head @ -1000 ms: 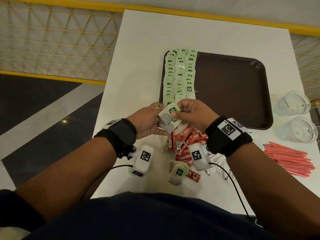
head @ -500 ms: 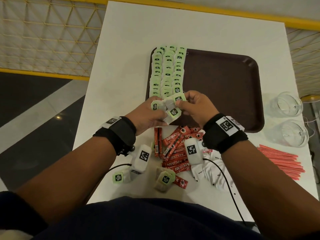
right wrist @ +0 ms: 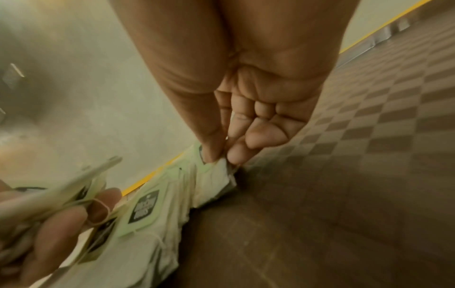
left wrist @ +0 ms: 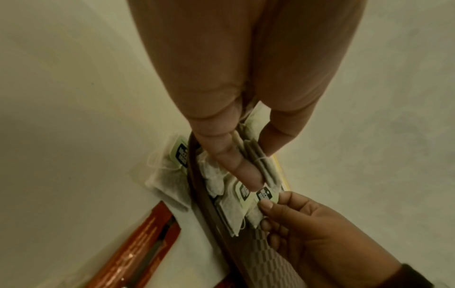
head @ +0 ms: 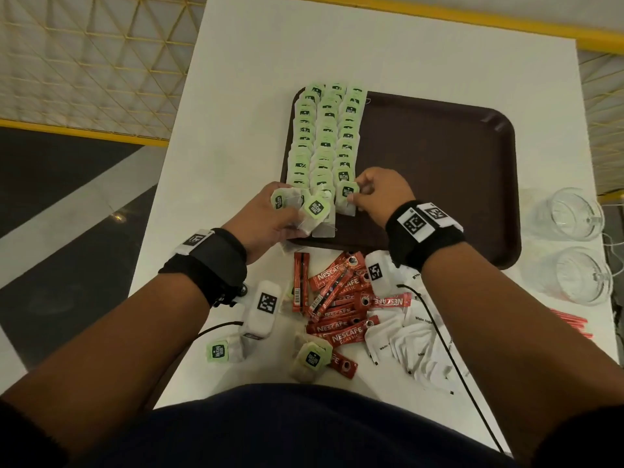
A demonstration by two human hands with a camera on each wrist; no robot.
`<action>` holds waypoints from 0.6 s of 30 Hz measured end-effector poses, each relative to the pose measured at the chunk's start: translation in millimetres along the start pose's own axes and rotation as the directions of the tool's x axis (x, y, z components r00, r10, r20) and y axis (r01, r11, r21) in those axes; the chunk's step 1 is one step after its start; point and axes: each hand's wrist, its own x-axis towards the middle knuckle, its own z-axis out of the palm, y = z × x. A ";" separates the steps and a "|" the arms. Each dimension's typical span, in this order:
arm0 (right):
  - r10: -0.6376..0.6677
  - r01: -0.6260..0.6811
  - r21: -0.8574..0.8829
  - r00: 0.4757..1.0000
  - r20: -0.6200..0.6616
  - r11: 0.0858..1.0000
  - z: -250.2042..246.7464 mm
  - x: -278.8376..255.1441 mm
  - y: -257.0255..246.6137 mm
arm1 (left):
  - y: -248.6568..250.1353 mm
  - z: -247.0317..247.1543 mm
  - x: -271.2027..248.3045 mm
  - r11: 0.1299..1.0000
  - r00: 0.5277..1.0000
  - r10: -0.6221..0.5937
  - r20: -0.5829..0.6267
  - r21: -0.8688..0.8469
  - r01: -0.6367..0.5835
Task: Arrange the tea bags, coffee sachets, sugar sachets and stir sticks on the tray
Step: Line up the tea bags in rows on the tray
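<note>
Left hand gripping spare tea bags; right hand just beside, pinching one tea bag onto tray.

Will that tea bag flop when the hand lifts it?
Probably. The tea bag pinched by the right hand looks like thin soft paper, so it likely sags. It seems very light. Its green tag hangs on a string and may dangle.
</note>
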 end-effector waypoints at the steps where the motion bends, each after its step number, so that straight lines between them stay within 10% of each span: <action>1: 0.010 -0.010 0.002 1.000 -0.028 1.000 1.1 2.4 -2.0 | -0.4 0.2 -0.8 1.000 1.000 0.008 0.001 0.000 -0.008; 12: 0.114 -0.086 0.158 0.977 -0.179 0.984 1.6 -5.0 -9.7 | -0.6 -1.9 1.1 0.995 0.995 0.100 -0.021 -0.017 -0.101; 18: 0.043 -0.119 0.431 0.982 0.182 0.895 -4.2 -43.1 -30.9 | -4.6 6.1 8.6 0.991 0.991 0.133 -0.020 -0.013 -0.133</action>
